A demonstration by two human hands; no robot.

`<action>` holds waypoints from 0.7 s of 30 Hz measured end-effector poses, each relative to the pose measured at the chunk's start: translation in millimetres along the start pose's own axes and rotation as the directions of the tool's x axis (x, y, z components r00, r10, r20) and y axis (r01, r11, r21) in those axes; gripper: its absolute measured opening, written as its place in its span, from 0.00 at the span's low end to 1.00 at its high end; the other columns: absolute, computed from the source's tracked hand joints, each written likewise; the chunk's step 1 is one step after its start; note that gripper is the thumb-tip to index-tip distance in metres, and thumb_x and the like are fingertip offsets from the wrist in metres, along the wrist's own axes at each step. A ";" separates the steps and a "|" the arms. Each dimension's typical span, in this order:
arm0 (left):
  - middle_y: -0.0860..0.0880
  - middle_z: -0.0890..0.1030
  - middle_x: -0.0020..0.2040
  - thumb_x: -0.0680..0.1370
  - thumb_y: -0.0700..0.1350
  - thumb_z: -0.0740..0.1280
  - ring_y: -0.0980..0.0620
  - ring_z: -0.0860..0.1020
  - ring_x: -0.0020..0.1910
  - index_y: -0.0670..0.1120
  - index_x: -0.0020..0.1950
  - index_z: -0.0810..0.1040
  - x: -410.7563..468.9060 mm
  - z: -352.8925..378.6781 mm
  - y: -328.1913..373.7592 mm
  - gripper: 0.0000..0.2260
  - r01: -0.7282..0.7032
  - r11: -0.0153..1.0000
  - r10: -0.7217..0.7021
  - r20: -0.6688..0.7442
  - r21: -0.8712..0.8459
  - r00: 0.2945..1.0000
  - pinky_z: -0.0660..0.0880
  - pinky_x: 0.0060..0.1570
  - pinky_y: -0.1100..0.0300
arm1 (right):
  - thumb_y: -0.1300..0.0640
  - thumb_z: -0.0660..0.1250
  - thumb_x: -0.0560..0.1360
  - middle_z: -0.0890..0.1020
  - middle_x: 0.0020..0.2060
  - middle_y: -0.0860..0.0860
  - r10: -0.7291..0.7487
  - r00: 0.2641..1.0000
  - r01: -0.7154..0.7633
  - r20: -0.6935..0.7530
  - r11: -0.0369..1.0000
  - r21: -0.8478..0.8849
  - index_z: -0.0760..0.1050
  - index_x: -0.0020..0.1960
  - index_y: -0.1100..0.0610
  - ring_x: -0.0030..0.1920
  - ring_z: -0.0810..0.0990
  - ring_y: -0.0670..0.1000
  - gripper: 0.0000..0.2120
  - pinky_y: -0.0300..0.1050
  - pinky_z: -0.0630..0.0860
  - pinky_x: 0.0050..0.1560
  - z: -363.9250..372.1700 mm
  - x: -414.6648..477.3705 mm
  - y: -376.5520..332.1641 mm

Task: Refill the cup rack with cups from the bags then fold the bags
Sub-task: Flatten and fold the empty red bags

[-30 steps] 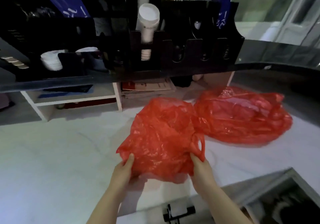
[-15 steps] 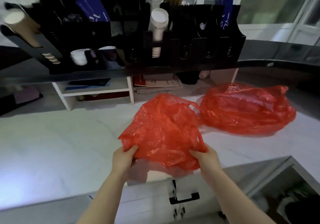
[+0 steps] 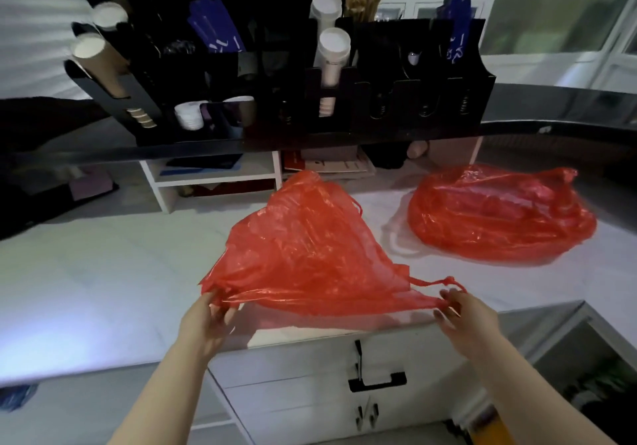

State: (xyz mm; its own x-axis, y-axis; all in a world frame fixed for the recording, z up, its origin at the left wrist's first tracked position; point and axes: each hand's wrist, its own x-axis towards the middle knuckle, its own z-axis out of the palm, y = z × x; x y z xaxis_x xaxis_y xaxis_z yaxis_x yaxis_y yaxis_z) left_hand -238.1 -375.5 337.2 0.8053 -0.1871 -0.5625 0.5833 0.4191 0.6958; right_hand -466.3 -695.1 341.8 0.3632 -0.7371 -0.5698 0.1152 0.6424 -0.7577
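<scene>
A red plastic bag (image 3: 310, 255) lies stretched over the white counter's front edge. My left hand (image 3: 203, 320) pinches its left corner and my right hand (image 3: 462, 313) pinches its right corner by the thin handle loop. A second red bag (image 3: 499, 213), crumpled and bulging, sits on the counter to the right. The black cup rack (image 3: 275, 65) stands on the raised dark ledge behind, with white cups (image 3: 332, 51) stacked in its middle slot and brown cups (image 3: 100, 62) in its left slots.
The white counter (image 3: 103, 272) spreads to the left. Below its front edge is a white drawer with a black handle (image 3: 377, 381). A white shelf unit (image 3: 213, 182) and papers sit under the dark ledge. An open bin (image 3: 593, 382) is at the lower right.
My hands have moved apart and pulled the near bag out wide and flat; before, they held it bunched close together. The view has tilted upward.
</scene>
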 end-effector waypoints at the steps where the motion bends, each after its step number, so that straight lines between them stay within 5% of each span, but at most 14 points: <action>1: 0.48 0.82 0.35 0.78 0.43 0.66 0.50 0.80 0.40 0.45 0.43 0.77 -2.1 -2.3 -0.8 0.04 -0.014 1.000 0.014 0.015 0.021 1.000 0.77 0.48 0.54 | 0.61 0.64 0.78 0.76 0.36 0.53 0.009 0.999 -0.010 -0.030 1.000 -0.027 0.74 0.49 0.60 0.35 0.73 0.50 0.02 0.44 0.73 0.40 -0.2 -0.8 0.6; 3: 0.44 0.80 0.38 0.77 0.43 0.66 0.44 0.78 0.40 0.43 0.43 0.77 -4.2 -7.2 -2.6 0.04 -0.067 0.986 0.065 0.016 0.154 0.998 0.75 0.43 0.52 | 0.54 0.65 0.78 0.69 0.31 0.51 0.012 0.998 -0.020 -0.065 0.992 -0.125 0.73 0.43 0.58 0.28 0.64 0.48 0.09 0.39 0.64 0.26 -2.7 1.0 2.4; 6: 0.41 0.78 0.37 0.75 0.39 0.65 0.43 0.78 0.34 0.40 0.44 0.77 -2.4 -14.1 -0.3 0.03 -0.163 0.904 0.178 -0.003 0.395 0.984 0.77 0.41 0.49 | 0.48 0.56 0.81 0.66 0.22 0.49 0.056 0.998 -0.055 0.010 0.992 -0.116 0.73 0.43 0.58 0.19 0.60 0.45 0.17 0.31 0.57 0.19 -3.8 -2.4 3.1; 9: 0.40 0.78 0.34 0.75 0.34 0.63 0.45 0.76 0.29 0.38 0.48 0.77 2.8 -17.6 1.8 0.05 -0.249 0.805 0.313 -0.029 0.539 0.949 0.79 0.39 0.50 | 0.45 0.53 0.82 0.81 0.30 0.56 0.049 0.994 -0.055 0.096 0.997 0.060 0.73 0.45 0.59 0.28 0.78 0.51 0.20 0.39 0.76 0.29 -2.0 -9.0 -1.2; 11: 0.38 0.79 0.34 0.73 0.30 0.59 0.43 0.76 0.30 0.37 0.50 0.76 5.3 -16.7 3.8 0.09 -0.266 0.791 0.345 -0.042 0.551 0.938 0.78 0.37 0.52 | 0.42 0.53 0.81 0.83 0.43 0.59 0.043 0.981 -0.065 0.187 0.991 0.115 0.73 0.50 0.60 0.44 0.82 0.57 0.22 0.52 0.77 0.50 -0.5 -9.9 -4.6; 13: 0.39 0.79 0.35 0.71 0.27 0.57 0.44 0.76 0.31 0.35 0.49 0.77 10.1 -13.2 8.2 0.13 -0.261 0.814 0.338 -0.057 0.520 0.940 0.76 0.33 0.58 | 0.39 0.52 0.80 0.79 0.52 0.60 0.014 0.974 -0.065 0.226 0.974 0.219 0.71 0.56 0.57 0.54 0.77 0.61 0.23 0.60 0.71 0.60 -0.3 -7.3 -10.8; 16: 0.47 0.78 0.26 0.72 0.27 0.56 0.53 0.75 0.25 0.36 0.43 0.76 4.6 -5.4 9.1 0.11 -0.201 0.910 0.240 -0.063 0.364 0.969 0.72 0.23 0.67 | 0.39 0.51 0.79 0.79 0.56 0.58 -0.065 0.974 -0.023 0.215 0.924 0.383 0.72 0.55 0.52 0.58 0.77 0.59 0.20 0.63 0.71 0.59 2.1 -3.4 -18.3; 18: 0.55 0.75 0.23 0.70 0.39 0.63 0.60 0.72 0.24 0.44 0.39 0.75 -1.0 -2.8 4.4 0.02 -0.212 0.919 0.221 0.013 0.333 0.975 0.73 0.27 0.66 | 0.40 0.52 0.78 0.79 0.55 0.55 -0.069 0.977 -0.014 0.204 0.925 0.380 0.73 0.56 0.52 0.56 0.78 0.57 0.20 0.63 0.72 0.58 5.1 -2.6 -15.2; 20: 0.57 0.79 0.27 0.69 0.48 0.67 0.61 0.77 0.36 0.48 0.41 0.77 -7.9 -2.9 -1.0 0.05 -0.129 0.947 0.091 0.138 0.294 0.986 0.75 0.37 0.66 | 0.49 0.56 0.79 0.75 0.52 0.56 -0.003 0.986 -0.037 0.168 0.972 0.234 0.73 0.52 0.56 0.46 0.77 0.56 0.12 0.56 0.75 0.49 9.2 -3.0 -8.7; 21: 0.53 0.81 0.32 0.73 0.42 0.66 0.53 0.78 0.44 0.46 0.46 0.78 -7.2 -3.9 -4.1 0.04 -0.086 0.949 0.034 0.174 0.302 0.984 0.78 0.42 0.60 | 0.57 0.57 0.79 0.73 0.50 0.58 0.038 0.988 -0.058 0.150 0.990 0.131 0.71 0.48 0.59 0.42 0.76 0.56 0.06 0.53 0.76 0.41 10.9 -4.8 -4.4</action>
State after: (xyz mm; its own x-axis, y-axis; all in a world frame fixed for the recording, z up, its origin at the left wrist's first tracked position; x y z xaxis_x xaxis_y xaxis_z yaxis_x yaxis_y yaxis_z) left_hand -246.7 -372.4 336.6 0.8306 -0.3249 -0.4522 0.5163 0.1456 0.8439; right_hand -458.5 -692.1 351.3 0.5020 -0.6726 -0.5437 0.2141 0.7057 -0.6754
